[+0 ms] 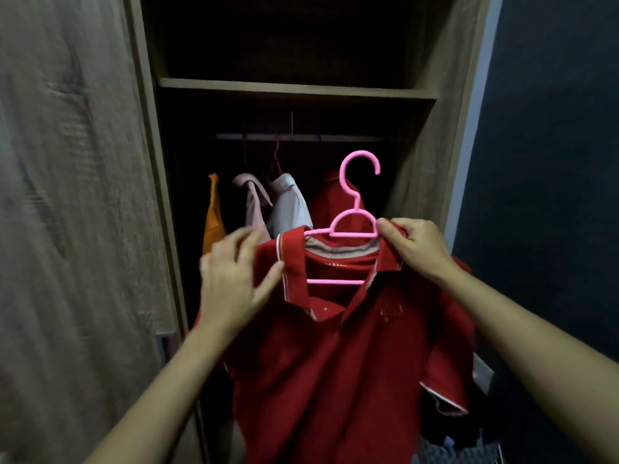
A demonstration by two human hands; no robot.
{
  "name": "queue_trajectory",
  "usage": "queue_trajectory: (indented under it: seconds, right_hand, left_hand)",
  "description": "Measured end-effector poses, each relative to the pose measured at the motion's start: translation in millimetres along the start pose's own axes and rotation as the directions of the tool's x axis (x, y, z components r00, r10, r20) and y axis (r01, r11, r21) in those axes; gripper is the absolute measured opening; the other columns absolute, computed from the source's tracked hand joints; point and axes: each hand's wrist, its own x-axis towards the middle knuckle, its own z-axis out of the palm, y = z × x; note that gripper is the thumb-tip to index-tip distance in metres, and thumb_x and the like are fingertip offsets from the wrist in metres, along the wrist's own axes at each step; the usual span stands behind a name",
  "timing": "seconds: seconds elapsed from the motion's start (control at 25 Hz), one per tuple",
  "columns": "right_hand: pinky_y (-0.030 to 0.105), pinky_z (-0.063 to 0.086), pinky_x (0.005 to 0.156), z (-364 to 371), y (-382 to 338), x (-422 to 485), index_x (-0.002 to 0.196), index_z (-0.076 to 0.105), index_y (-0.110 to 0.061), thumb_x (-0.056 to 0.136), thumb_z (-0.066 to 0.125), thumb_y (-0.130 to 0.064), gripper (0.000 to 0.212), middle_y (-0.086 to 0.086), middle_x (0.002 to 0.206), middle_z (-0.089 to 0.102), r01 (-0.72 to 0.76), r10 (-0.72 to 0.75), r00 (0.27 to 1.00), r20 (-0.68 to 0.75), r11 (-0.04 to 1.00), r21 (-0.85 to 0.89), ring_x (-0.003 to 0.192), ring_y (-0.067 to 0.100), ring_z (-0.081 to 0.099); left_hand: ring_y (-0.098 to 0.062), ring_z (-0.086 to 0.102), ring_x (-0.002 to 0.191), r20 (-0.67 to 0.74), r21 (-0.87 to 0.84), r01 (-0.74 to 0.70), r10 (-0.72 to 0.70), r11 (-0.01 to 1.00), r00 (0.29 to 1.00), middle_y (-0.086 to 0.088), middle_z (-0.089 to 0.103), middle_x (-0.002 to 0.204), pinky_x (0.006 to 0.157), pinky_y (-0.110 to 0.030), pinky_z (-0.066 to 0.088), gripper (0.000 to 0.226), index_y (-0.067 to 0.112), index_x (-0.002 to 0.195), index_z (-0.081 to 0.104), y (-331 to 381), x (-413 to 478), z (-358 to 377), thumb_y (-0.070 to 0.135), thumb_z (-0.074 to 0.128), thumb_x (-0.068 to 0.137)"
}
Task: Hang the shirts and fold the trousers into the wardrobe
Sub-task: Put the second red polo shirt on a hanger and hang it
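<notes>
The left hand and right hand each pinch the red polo shirt, which may slide off the thin pink plastic hanger if one grip loosens.

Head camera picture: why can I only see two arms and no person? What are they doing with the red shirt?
The camera sits on the person's head and looks forward and down, so you see what they see: only their own arms. There is no robot here. The right hand pinches the red shirt at its shoulder, where it sits on a pink hanger. The left hand is blurred at the collar's other side, so its grip is unclear. In front is an open wardrobe with a rail. Other shirts hang there already. The hanger's hook is not on the rail yet.
</notes>
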Motion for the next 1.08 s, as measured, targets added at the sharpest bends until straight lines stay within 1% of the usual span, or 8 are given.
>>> queue_trajectory:
  seconds: [0.16,0.32,0.48,0.6,0.76,0.88,0.96,1.08]
  right_hand:
    - [0.030,0.034,0.060,-6,-10,3,0.069,0.053,-0.022,0.083,0.030,-0.066,0.052,-0.004,0.060,0.055,0.123,-0.122,0.992,0.021,0.992,-0.036,0.066,0.014,0.057]
    - [0.029,0.035,0.065,-21,18,-11,0.120,0.050,-0.024,0.079,0.007,-0.073,0.077,0.005,0.098,0.068,0.141,-0.159,0.986,-0.056,0.960,-0.242,0.092,0.028,0.063]
    - [0.031,0.037,0.063,-23,51,-26,0.116,0.046,-0.018,0.075,0.006,-0.076,0.082,0.012,0.090,0.069,0.063,-0.048,0.997,0.067,0.968,-0.242,0.083,0.036,0.065]
    - [0.037,0.039,0.072,-28,40,-19,0.119,0.050,-0.019,0.077,0.005,-0.075,0.083,0.010,0.109,0.066,0.021,-0.024,1.000,-0.005,0.947,-0.319,0.099,0.033,0.061]
    - [0.043,0.041,0.098,-21,-6,0,0.135,0.041,-0.020,0.086,0.030,-0.065,0.067,0.006,0.128,0.058,0.174,-0.159,0.980,0.117,0.976,-0.132,0.118,0.024,0.054]
    - [0.027,0.050,0.081,-12,-18,4,0.105,0.060,-0.022,0.085,0.055,-0.048,0.033,0.000,0.097,0.068,0.070,-0.105,0.925,0.366,0.992,0.107,0.093,0.018,0.064]
    - [0.021,0.042,0.065,-4,-14,1,0.081,0.057,-0.025,0.084,0.063,-0.033,0.011,-0.004,0.076,0.062,-0.009,-0.055,0.955,0.293,0.977,0.212,0.074,0.009,0.060]
    - [0.035,0.042,0.083,5,-14,0,0.100,0.056,-0.018,0.081,0.067,-0.031,0.026,0.003,0.098,0.059,-0.042,0.039,0.999,0.038,0.997,0.067,0.095,0.016,0.054]
  left_hand:
    - [-0.028,0.063,0.076,0.375,-0.192,0.015,0.059,0.981,0.925,-0.007,0.063,0.075,0.063,-0.037,0.045,0.059,0.012,0.088,0.056,-36,25,-6,0.066,0.037,0.076]
    - [0.001,0.051,0.060,0.199,-0.417,0.138,-0.058,0.899,0.978,0.003,0.060,0.065,0.059,-0.020,0.039,0.023,0.021,0.076,0.059,-63,31,-20,0.043,0.066,0.080]
    - [0.004,0.051,0.060,0.207,-0.369,0.156,-0.082,0.916,0.975,0.016,0.062,0.078,0.057,-0.012,0.037,0.016,0.023,0.074,0.058,-78,41,-33,0.029,0.071,0.080]
    - [-0.005,0.051,0.063,0.189,-0.333,0.163,-0.104,0.929,0.976,0.011,0.060,0.081,0.058,-0.016,0.038,0.017,0.024,0.074,0.058,-81,45,-34,0.033,0.072,0.078]
    - [-0.003,0.051,0.061,0.212,-0.342,0.139,-0.068,0.929,0.975,0.009,0.060,0.081,0.058,-0.020,0.039,0.021,0.022,0.076,0.059,-81,48,-33,0.037,0.073,0.078]
    - [-0.002,0.050,0.059,0.266,-0.386,0.105,0.001,0.916,0.964,0.001,0.061,0.072,0.059,-0.023,0.041,0.036,0.019,0.077,0.062,-76,48,-36,0.054,0.068,0.074]
    - [-0.006,0.053,0.059,0.381,-0.391,0.072,0.090,0.917,0.920,-0.003,0.061,0.068,0.061,-0.029,0.044,0.051,0.016,0.079,0.063,-72,50,-45,0.065,0.057,0.069]
    - [-0.010,0.057,0.058,0.330,-0.403,-0.010,0.155,0.915,0.931,-0.002,0.061,0.064,0.058,-0.031,0.044,0.050,0.015,0.076,0.063,-53,51,-51,0.064,0.051,0.074]
